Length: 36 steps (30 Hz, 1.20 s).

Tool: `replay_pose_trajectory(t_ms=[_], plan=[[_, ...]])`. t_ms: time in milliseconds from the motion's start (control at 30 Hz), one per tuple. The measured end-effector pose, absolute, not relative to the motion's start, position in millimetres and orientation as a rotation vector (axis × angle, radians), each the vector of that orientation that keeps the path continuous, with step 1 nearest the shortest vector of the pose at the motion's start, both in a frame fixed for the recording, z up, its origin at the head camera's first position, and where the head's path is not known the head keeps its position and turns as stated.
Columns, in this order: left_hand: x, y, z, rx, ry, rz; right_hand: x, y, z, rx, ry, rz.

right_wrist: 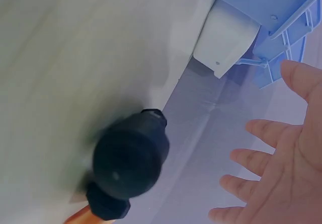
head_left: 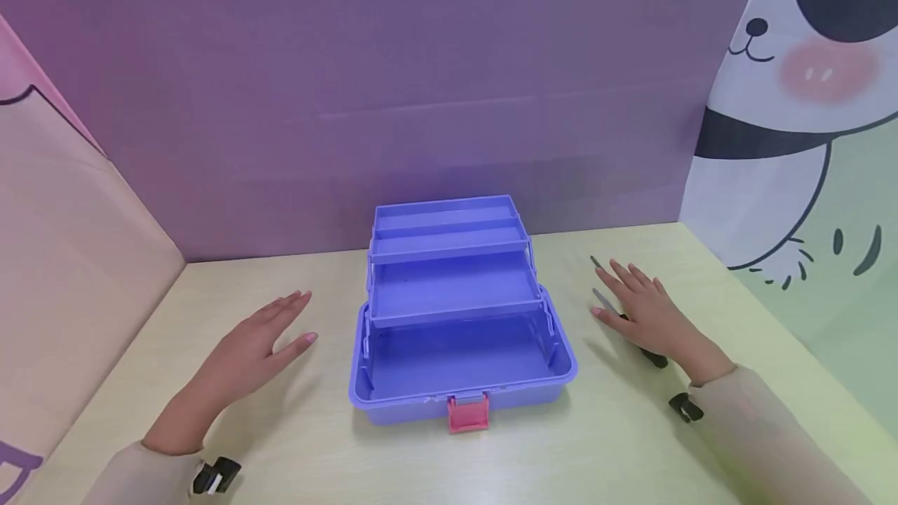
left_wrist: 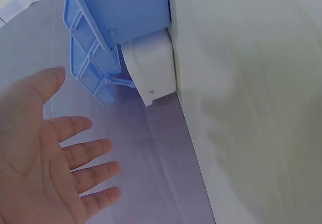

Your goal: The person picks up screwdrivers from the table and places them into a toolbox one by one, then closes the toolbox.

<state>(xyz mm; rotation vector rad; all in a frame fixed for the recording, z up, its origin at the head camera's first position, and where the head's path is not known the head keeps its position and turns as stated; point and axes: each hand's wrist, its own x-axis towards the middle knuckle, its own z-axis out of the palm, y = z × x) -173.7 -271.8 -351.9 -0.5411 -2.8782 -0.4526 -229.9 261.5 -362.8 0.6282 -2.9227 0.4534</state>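
A blue-purple toolbox [head_left: 463, 404] stands open mid-table, its two stepped trays [head_left: 452, 287] raised above a bare lower bin. A pink latch [head_left: 468, 414] hangs at its front. My left hand [head_left: 249, 353] hovers left of the box, fingers straight and thumb spread, holding nothing. On the other side my right hand [head_left: 648, 318] is held over the tools, palm down with straight fingers. Beneath it lies a tool with a slim metal shaft and a black handle [head_left: 655, 358], partly hidden by the hand. A second metal shaft [head_left: 596, 262] shows past the fingertips.
The toolbox's white lid [left_wrist: 151, 65] is folded back behind it. In the right wrist view, an orange piece [right_wrist: 85, 217] shows below the black handle. A purple cloth wall [head_left: 421, 100] stands at the back, with printed panels at both sides.
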Motion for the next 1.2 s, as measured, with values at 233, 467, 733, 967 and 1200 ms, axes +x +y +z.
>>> replay_pose_trajectory(t_ms=[233,467,733,967,1200], plan=[[-170.9,-266.0,-354.8,-0.585,-2.890,-0.530,-230.4,259.9,-362.6,0.628,-2.922,0.431],[-168.3,-259.6,-350.9,-0.624,-2.892,-0.614,-230.9,262.3,-359.8,0.610,-2.924,0.422],[-164.6,-254.8,-355.1,-0.668,-2.896,-0.703,-228.1,263.5,-359.9,0.620,-2.928,0.461],[-161.0,-249.9,-361.5,-0.712,-2.909,-0.738,-224.3,268.8,-357.6,0.601,-2.945,0.459],[-162.0,-247.2,-362.2,-0.734,-2.925,-0.742,-224.4,274.8,-360.3,0.594,-2.953,0.467]])
